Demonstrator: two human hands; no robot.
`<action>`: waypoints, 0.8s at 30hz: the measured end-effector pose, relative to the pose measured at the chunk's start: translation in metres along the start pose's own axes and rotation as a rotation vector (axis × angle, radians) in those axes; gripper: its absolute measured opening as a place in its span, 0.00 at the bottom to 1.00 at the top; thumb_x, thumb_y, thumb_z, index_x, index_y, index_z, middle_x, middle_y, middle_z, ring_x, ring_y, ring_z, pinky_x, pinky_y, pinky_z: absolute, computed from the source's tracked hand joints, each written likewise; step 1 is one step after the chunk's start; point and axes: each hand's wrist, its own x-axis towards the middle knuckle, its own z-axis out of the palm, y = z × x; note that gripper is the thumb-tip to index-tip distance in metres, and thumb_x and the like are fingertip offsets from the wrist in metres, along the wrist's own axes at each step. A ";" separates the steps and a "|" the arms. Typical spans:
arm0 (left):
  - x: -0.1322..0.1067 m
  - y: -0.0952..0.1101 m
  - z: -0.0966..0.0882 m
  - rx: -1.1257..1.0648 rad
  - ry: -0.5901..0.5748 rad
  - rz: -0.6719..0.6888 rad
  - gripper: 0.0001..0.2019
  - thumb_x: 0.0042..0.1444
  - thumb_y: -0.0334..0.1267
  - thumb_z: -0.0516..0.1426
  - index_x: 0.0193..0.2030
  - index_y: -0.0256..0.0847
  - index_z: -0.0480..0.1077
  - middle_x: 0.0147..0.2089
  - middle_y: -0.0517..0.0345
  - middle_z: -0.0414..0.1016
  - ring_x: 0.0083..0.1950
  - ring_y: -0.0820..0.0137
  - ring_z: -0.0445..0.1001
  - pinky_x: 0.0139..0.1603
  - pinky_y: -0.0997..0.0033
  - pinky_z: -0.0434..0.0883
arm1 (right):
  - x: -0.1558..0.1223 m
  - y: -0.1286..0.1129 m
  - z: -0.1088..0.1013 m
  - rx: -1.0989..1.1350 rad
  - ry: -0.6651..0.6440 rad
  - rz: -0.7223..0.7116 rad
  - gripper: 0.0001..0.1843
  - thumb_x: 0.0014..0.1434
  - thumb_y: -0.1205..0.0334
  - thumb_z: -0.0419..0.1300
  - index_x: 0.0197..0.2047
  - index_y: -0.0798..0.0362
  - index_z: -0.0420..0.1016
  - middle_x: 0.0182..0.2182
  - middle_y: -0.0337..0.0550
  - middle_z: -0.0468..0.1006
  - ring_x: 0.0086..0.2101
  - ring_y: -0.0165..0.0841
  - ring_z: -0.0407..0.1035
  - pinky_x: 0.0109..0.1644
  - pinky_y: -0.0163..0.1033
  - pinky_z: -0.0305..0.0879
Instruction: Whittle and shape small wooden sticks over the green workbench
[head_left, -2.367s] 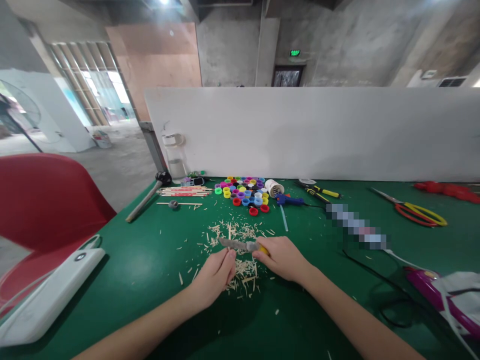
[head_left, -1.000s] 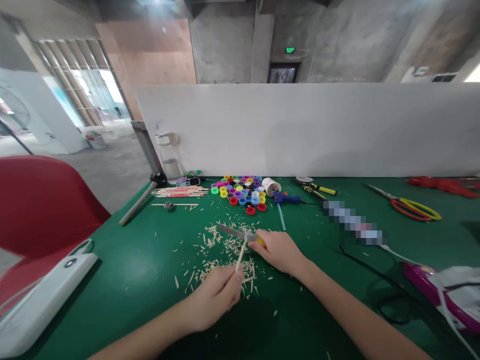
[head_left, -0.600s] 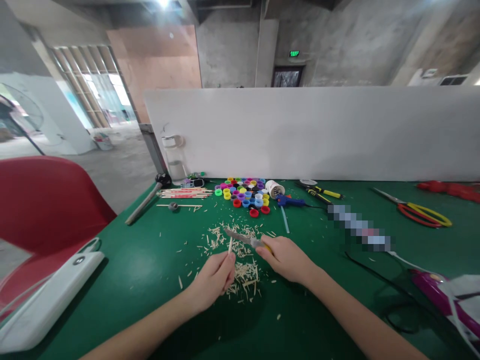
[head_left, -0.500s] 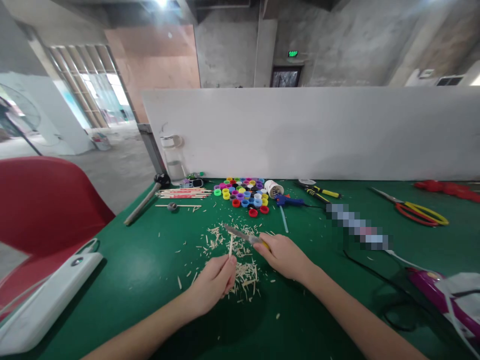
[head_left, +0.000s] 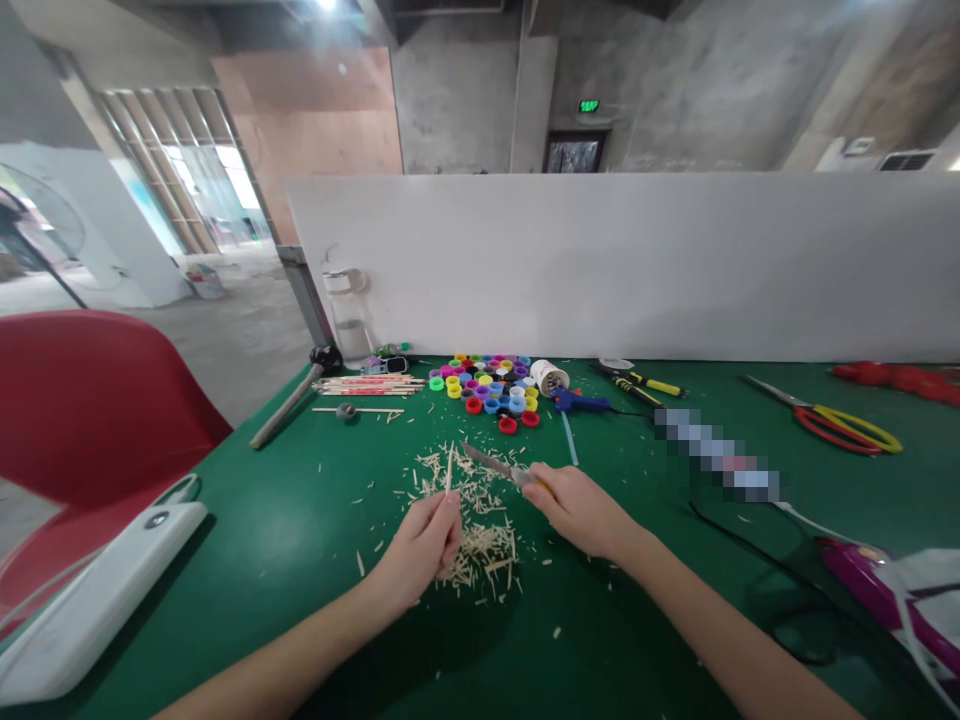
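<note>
My left hand is closed around a thin wooden stick, whose pale tip points up and away from me. In my right hand is a knife with a yellow handle, its blade pointing left toward the stick. A small gap shows between the blade and the stick. Below and around both hands, pale wood shavings lie scattered on the green table. The lower part of the stick is hidden inside my left fist.
Coloured bottle caps sit at the back, beside a bundle of sticks and a hammer. Rightward lie a blue glue gun, pliers, a power strip and scissors. A white board stands behind.
My left hand has shifted slightly left with the stick. My right hand and the knife have moved a little right, so the blade has come away from the stick.
</note>
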 end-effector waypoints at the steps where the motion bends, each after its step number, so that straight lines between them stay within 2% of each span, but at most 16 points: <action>1: 0.000 0.000 0.000 0.014 -0.016 -0.002 0.22 0.60 0.55 0.47 0.21 0.42 0.56 0.14 0.71 0.52 0.14 0.80 0.47 0.13 0.79 0.50 | 0.000 -0.002 0.000 -0.006 -0.011 -0.017 0.22 0.67 0.47 0.38 0.30 0.51 0.61 0.23 0.38 0.68 0.23 0.27 0.59 0.25 0.35 0.48; 6: -0.008 0.001 0.002 0.183 -0.112 0.001 0.23 0.63 0.54 0.44 0.23 0.41 0.57 0.16 0.69 0.54 0.16 0.79 0.51 0.17 0.78 0.54 | 0.001 -0.005 0.003 -0.028 -0.018 -0.009 0.22 0.67 0.47 0.40 0.30 0.51 0.60 0.22 0.38 0.68 0.23 0.27 0.58 0.25 0.36 0.47; 10: -0.012 0.005 0.003 0.233 -0.138 -0.005 0.23 0.64 0.53 0.43 0.23 0.40 0.58 0.16 0.68 0.54 0.17 0.79 0.52 0.18 0.78 0.55 | 0.002 -0.005 0.002 -0.026 0.002 0.030 0.22 0.67 0.47 0.38 0.30 0.51 0.60 0.23 0.38 0.69 0.24 0.27 0.59 0.26 0.35 0.48; 18: -0.005 -0.003 0.001 0.081 -0.092 -0.034 0.22 0.62 0.54 0.45 0.23 0.41 0.57 0.15 0.70 0.52 0.14 0.80 0.48 0.14 0.78 0.50 | 0.002 -0.007 0.003 -0.052 -0.032 -0.020 0.23 0.66 0.45 0.40 0.30 0.51 0.61 0.22 0.39 0.69 0.22 0.28 0.58 0.24 0.37 0.47; 24: -0.005 -0.001 0.001 0.029 -0.122 -0.050 0.23 0.62 0.52 0.45 0.21 0.40 0.57 0.15 0.69 0.54 0.14 0.80 0.49 0.14 0.79 0.51 | 0.002 -0.006 0.003 -0.037 -0.027 0.005 0.23 0.67 0.45 0.38 0.31 0.51 0.62 0.23 0.39 0.69 0.22 0.28 0.59 0.24 0.37 0.47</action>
